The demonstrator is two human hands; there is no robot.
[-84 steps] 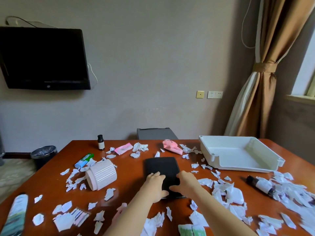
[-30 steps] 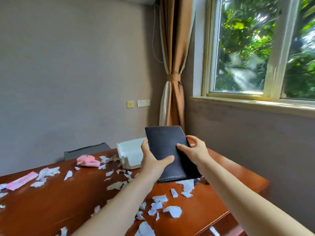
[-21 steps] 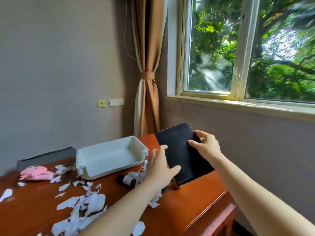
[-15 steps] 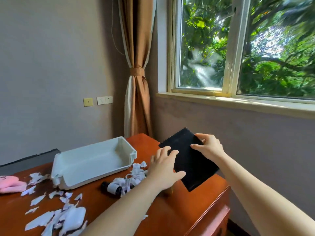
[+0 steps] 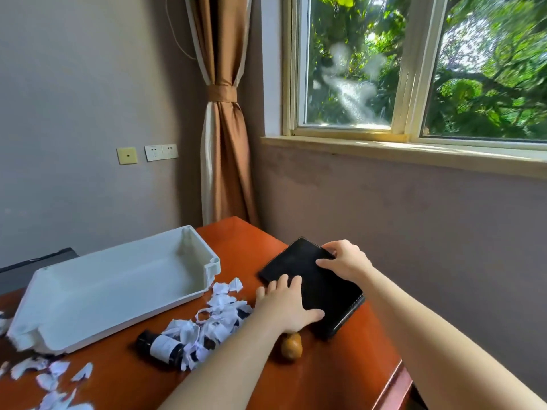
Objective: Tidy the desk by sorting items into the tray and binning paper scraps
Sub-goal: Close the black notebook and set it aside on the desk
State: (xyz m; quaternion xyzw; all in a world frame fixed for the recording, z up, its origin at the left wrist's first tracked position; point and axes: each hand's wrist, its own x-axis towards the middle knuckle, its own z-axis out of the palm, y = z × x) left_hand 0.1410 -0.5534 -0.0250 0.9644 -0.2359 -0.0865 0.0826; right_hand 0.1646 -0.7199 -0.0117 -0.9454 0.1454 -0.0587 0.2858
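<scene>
A black notebook [image 5: 319,279] lies flat on the far right corner of the red-brown desk [image 5: 340,368], to the right of the white tray [image 5: 118,288]. My left hand [image 5: 285,309] presses on its near left part, fingers spread over the cover. My right hand [image 5: 344,258] holds its far right edge with bent fingers. The tray has nothing in it. White paper scraps [image 5: 219,315] are heaped between the tray and my left hand.
A dark bottle with a white label [image 5: 161,347] lies among the scraps. A small brown rounded object [image 5: 291,346] sits under my left wrist. More scraps [image 5: 53,374] lie at the near left. The wall under the window stands close behind the desk's right edge.
I lifted the notebook from the middle of the desk and carried it right past the tray. It has come down from tilted in the air to flat on the desk corner.
</scene>
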